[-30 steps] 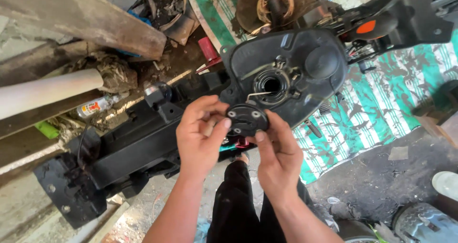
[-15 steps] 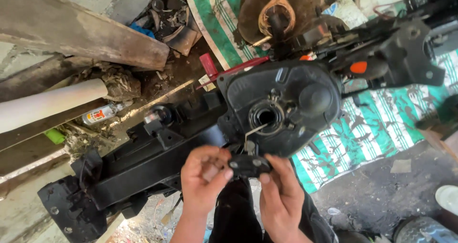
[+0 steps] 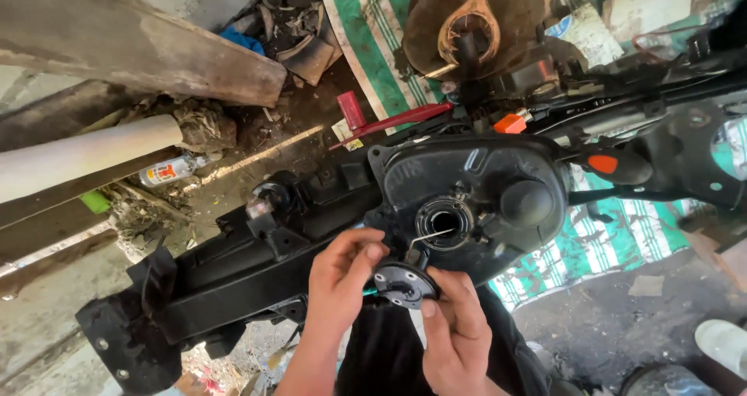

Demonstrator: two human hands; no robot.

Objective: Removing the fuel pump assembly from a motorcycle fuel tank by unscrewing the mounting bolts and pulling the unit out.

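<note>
Below the tank (image 3: 475,186), left hand (image 3: 338,283) and right hand (image 3: 455,334) hold a round cap (image 3: 402,284).

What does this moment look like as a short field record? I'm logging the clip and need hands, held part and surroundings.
Left hand: grip on the left edge of the round black cap
Right hand: grip on the cap's lower right edge
Cap position: held just below the round opening, off it
Opening: in the black plastic tank
Wire: thin bent metal wire rising from the cap towards the opening
Nearby: red lever, green striped tarp, pale pipe
</note>
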